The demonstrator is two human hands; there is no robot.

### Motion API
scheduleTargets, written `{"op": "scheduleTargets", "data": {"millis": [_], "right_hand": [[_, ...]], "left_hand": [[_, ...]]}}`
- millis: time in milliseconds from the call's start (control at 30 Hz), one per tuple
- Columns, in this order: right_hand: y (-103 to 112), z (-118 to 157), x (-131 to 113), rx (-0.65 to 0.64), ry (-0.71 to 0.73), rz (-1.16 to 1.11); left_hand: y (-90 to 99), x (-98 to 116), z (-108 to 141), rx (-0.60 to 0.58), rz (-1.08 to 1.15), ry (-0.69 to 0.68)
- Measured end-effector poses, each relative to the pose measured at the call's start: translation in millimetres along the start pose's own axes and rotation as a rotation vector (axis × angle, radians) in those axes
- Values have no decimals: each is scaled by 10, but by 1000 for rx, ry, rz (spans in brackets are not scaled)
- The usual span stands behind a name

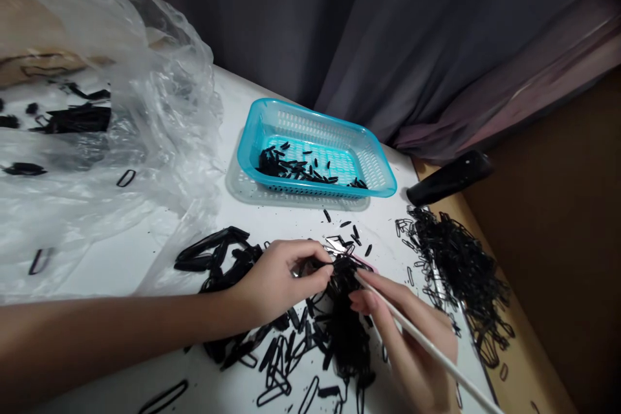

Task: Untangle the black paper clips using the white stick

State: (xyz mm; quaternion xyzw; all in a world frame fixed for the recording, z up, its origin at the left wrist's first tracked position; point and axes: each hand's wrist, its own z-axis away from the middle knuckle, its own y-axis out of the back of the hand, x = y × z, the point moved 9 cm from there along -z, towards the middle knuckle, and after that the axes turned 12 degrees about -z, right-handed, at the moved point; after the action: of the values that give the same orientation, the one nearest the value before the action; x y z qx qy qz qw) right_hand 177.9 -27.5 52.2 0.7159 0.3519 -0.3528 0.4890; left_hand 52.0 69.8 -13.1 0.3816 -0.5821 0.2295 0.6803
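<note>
Black rubber loops (pixel 344 336) strewn and heaped across the near middle of the white desk (pixel 286 223), partly covered by both hands. Right hand (pixel 412 362) pinching a thin white rod (pixel 451 365), tip down in the heap. Left hand (pixel 281 272) with thumb and forefinger brought together at the heap's left side; cannot tell whether on a loop. Thicker bent black strips (pixel 194 262) just beyond the left wrist. Across the desk's right edge, a second tangle (pixel 458 265), spilling onto a tan strip (pixel 528 356). Crumpled clear plastic bag (pixel 169 110) over the left side. Near the far edge, a turquoise basket (pixel 246 136) of small black slivers (pixel 295 168); by the far right corner, a black handle-like object (pixel 451 178). Behind, dark curtain (pixel 272 19); right, brown panel (pixel 548 187).
</note>
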Motion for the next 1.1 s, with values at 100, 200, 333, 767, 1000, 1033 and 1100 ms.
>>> {"op": "scheduleTargets", "data": {"millis": [100,200,333,767,1000,1033,1100], "right_hand": [[40,1,-27,59,59,20],[51,-8,2,109,36,-44],[-63,-31,12,50,10,-46],[-176,-16,-57,13,140,47],[-232,-21,38,17,37,-30],[-232,-24,43,27,40,-47],[-248,-31,59,23,42,-70]], "left_hand": [[0,1,-6,1,12,1],[-1,-5,-10,-1,22,14],[10,12,-13,10,9,-5],[-18,-11,-17,-10,44,-9],[12,4,-2,27,-10,-18],[19,8,3,36,-30,-23],[29,21,9,49,-67,-44]]}}
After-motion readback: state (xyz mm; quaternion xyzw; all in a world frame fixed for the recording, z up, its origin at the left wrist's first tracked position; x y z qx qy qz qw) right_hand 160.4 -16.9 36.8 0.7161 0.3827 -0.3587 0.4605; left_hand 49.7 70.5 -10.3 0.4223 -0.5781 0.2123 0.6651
